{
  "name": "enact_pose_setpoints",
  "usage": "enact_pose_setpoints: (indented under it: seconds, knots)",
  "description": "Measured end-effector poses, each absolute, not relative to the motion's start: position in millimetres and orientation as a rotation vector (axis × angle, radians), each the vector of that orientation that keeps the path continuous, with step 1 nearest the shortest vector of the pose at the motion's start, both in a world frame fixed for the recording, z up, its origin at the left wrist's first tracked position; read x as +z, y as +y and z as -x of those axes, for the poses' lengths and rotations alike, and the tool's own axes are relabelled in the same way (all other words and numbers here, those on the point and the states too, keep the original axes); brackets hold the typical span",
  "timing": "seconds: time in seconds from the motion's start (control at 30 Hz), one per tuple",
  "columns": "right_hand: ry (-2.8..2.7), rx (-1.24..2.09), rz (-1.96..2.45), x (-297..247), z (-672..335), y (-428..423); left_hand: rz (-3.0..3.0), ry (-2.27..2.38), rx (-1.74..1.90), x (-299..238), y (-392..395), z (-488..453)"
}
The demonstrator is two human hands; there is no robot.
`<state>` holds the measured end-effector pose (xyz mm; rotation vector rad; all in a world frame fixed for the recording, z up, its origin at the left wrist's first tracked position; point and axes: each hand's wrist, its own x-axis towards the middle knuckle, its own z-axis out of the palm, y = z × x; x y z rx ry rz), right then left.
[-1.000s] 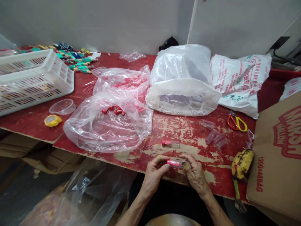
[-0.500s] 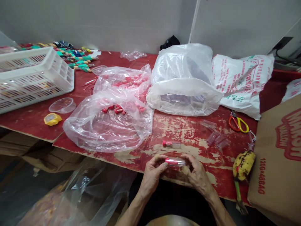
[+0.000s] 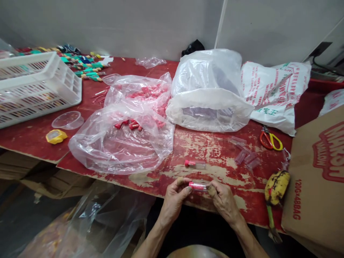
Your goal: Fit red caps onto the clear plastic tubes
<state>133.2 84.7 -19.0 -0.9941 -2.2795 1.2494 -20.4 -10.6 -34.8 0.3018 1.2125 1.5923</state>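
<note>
My left hand (image 3: 174, 199) and my right hand (image 3: 223, 200) meet at the near edge of a worn red table (image 3: 215, 147). Between their fingertips they hold a small clear tube with a pink piece inside (image 3: 198, 186), lying level. The left fingers pinch its pink end and the right fingers its clear end. A second tube with a red end (image 3: 195, 164) lies on the table just beyond my hands. Several empty clear tubes (image 3: 245, 156) lie to the right of it.
An open clear bag with red pieces (image 3: 123, 139) lies left of centre, and a big clear bag (image 3: 209, 93) behind. A white basket (image 3: 34, 89), a clear lid (image 3: 67, 120) and a yellow object (image 3: 56, 136) sit left. Scissors (image 3: 271, 139), a banana (image 3: 276, 186) and a cardboard box (image 3: 319, 182) stand right.
My hands stay at the table's near edge with the tube. The right fingers have slid inward along it, so less of its clear end shows. The view shifted slightly.
</note>
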Motion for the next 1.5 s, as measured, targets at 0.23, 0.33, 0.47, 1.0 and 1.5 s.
enact_pose_setpoints:
  seconds: [0.23,0.33,0.47,1.0,1.5]
  knots:
    - [-2.283,1.261,0.935,-19.0,-133.0,85.5,-0.309,1.201,1.593,-35.3,-11.4,21.7]
    - [-2.26,1.228,1.014,-19.7,-132.8,85.0,-0.332,1.212,1.584,-36.3,-12.5,21.7]
    - [-2.324,1.158,0.907,-18.6,-132.0,84.4,-0.343,1.23,1.586,-37.8,-13.1,22.7]
    - [-2.281,1.199,0.997,-20.7,-135.4,83.0,-0.359,1.197,1.586,-39.9,-16.1,20.7]
    - [-2.203,1.279,0.932,-18.8,-133.1,77.7,-0.302,1.206,1.596,-39.7,-15.2,19.4]
